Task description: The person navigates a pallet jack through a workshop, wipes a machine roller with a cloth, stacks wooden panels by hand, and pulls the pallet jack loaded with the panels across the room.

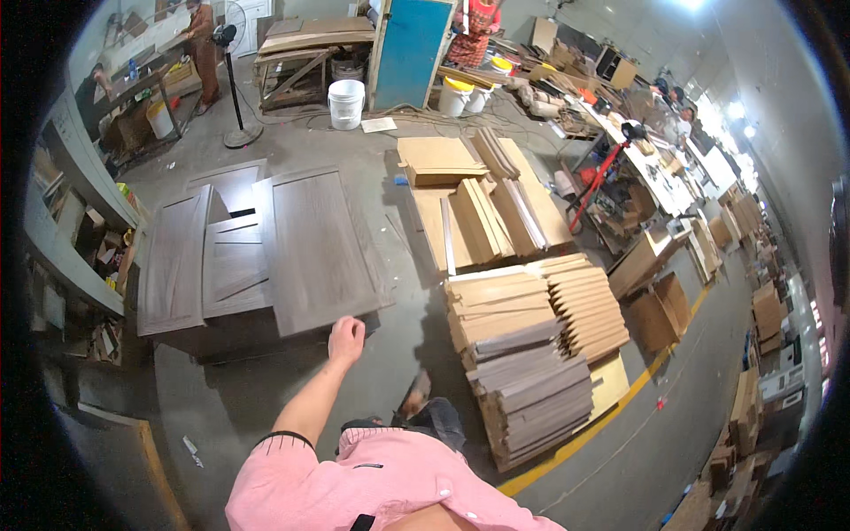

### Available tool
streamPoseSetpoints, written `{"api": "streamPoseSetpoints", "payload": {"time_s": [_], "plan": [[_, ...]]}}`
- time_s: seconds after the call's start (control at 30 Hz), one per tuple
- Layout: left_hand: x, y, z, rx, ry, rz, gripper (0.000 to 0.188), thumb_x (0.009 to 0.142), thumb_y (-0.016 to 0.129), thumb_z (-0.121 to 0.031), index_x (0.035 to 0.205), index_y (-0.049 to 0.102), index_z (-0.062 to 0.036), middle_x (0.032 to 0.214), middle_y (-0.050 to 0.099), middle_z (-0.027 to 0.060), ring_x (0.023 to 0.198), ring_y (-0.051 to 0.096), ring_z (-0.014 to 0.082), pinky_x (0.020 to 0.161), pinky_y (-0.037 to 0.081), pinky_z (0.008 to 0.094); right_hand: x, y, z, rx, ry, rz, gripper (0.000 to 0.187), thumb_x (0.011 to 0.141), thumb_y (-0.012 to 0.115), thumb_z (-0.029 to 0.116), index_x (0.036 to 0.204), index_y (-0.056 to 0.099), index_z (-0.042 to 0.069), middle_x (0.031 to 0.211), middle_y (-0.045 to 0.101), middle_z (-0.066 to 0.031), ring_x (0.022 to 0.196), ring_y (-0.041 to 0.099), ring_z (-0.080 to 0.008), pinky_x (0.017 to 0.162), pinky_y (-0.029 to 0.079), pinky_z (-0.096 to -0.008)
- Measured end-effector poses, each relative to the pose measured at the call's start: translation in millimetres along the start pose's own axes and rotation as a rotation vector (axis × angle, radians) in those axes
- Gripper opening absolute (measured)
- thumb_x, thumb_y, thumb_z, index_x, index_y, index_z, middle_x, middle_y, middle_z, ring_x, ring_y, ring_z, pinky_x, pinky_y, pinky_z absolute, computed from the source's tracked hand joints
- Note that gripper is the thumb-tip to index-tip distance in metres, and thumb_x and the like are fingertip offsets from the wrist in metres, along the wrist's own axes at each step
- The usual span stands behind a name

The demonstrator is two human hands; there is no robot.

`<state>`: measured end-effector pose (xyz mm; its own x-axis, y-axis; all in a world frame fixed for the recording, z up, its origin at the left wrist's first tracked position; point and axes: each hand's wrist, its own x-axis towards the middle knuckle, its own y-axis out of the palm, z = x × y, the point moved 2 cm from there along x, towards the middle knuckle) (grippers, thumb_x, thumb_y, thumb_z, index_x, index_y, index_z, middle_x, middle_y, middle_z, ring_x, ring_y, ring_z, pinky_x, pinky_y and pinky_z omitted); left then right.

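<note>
Grey-brown rectangular wooden panel (319, 248) lay left of stacked tan wooden strips (500, 305). Left hand (348, 340) half-curled at panel's near edge, hold uncertain; right hand unseen. Yellow line (542, 467) marked grey floor (637, 478) right of strips.

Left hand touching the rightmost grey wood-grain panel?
Cannot tell: the head view shows the left hand by the near edge of the grey panel, but neither contact nor gap plainly.

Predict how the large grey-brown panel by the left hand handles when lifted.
Likely stiff: the panel has a framed border and no visible sag. Probably unwieldy for the left hand alone, given its broad face. Might slip, since that face looks smooth.
</note>
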<state>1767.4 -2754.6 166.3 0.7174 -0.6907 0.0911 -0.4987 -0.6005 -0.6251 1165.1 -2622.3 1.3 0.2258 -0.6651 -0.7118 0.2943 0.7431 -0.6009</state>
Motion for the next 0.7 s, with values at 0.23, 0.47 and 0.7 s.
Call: {"api": "streamPoseSetpoints", "payload": {"time_s": [0.23,0.47,0.7], "plan": [[128,90,13,0.281,-0.344,-0.054,0.032,0.088,0.060,-0.028,0.111,0.061,-0.0062,0.133,0.048,0.0181,0.128,0.042,0.0367,0.105,0.036,0.0484,229,-206,69,-0.398,-0.165,0.011,0.028,0.093,0.044,0.026,0.099,0.065,0.007,0.085,0.066,-0.0100,0.076,0.063,-0.0262,0.068,0.051,-0.0419],[154,118,-14,0.415,-0.500,-0.082,0.051,0.084,0.065,-0.023,0.130,0.049,-0.0068,0.140,0.038,0.0182,0.134,0.033,0.0360,0.107,0.030,0.0516,461,-503,335,0.705,-0.001,-0.182,0.020,0.095,0.054,0.026,0.102,0.061,0.009,0.090,0.065,-0.0039,0.073,0.062,-0.0140,0.050,0.041,-0.0239],[238,137,-18,0.343,-0.731,-0.339,0.050,0.085,0.064,-0.021,0.130,0.048,-0.0048,0.139,0.038,0.0203,0.132,0.033,0.0396,0.108,0.028,0.0533,589,-620,590,0.921,-0.290,-0.116,0.029,0.098,0.054,0.025,0.120,0.058,0.007,0.104,0.065,-0.0062,0.083,0.064,-0.0133,0.056,0.044,-0.0242]]}}
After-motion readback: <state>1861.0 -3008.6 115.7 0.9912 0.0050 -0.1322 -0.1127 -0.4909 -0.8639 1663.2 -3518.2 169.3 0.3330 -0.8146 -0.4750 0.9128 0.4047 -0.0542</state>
